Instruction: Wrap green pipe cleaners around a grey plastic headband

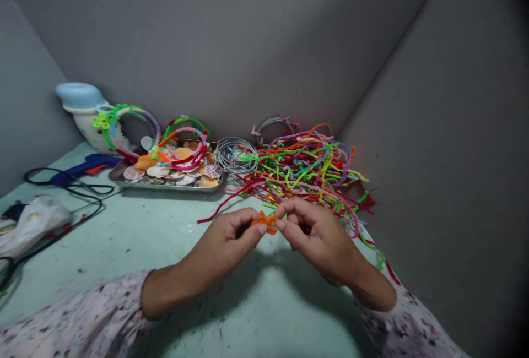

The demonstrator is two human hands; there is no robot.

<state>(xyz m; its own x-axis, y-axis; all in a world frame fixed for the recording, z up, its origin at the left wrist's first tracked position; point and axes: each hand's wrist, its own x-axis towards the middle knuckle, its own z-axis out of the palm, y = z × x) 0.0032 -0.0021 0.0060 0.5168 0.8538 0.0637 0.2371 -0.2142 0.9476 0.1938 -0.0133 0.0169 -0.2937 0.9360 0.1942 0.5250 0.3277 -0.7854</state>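
Note:
A small orange flower shape (266, 222), fuzzy like pipe cleaner, is held above the table between both hands. My left hand (231, 237) pinches its left side between thumb and forefinger. On the right side, my right hand (316, 234) grips it with thumb and forefinger pressed together. Just behind the hands lies a large tangled pile of coloured pipe cleaners (309, 162); a dark red one reaches out to the left behind my left hand.
A metal tray (165, 186) of shells bears decorated hoops, beside a coil of grey wire (235, 155). At the left are a white bottle with blue lid (88, 121), a blue tool (78, 169), black cord (97, 201) and a plastic bag (37, 223). Grey walls enclose the table (215, 314).

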